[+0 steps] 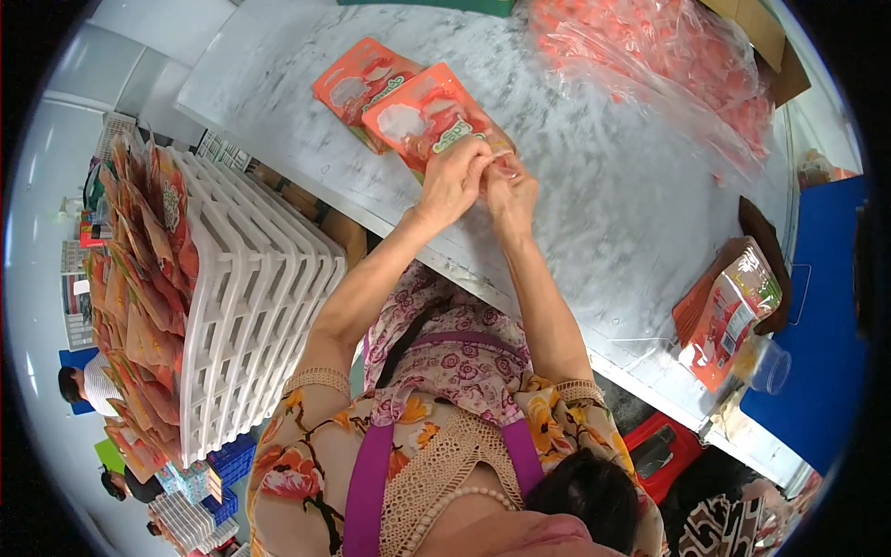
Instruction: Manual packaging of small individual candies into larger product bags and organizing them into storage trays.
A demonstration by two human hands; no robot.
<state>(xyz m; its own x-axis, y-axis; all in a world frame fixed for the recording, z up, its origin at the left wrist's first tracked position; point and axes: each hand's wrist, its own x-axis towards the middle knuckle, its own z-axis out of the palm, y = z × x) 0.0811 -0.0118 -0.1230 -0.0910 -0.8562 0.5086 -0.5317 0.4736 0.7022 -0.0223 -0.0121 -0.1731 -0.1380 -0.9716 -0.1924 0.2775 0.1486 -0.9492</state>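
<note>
**Two-handed pinch, close work**

Watching by remote feed, head view. Left hand (455, 178) and right hand (510, 195) meet knuckle to knuckle, fingers closed narrow on the near end of a red, glossy, flat plastic pouch with a white patch and a green emblem (427, 116). Pouch lies slantwise on the grey-and-white marbled tabletop (608, 237), near its front edge, overlapping a second red plastic pouch of like print (358, 82).

Step in hand, my judgement: fingertip work on that end. Opening or closing, I cannot tell; fingers hide it. From this grip I judge the next move calls for one hand steadying the film while the other works along it, with little pull.

Room: bare marble to the right of the hands, my best lane. Far right limit: a large clear plastic bag of small red pieces (650, 74). Nearer right: a leaning stack of red printed pouches (729, 316), a clear plastic cup (770, 365) just beside. Off the table's left edge, tall white slatted plastic crates (197, 362); I'd keep the left elbow in.
</note>
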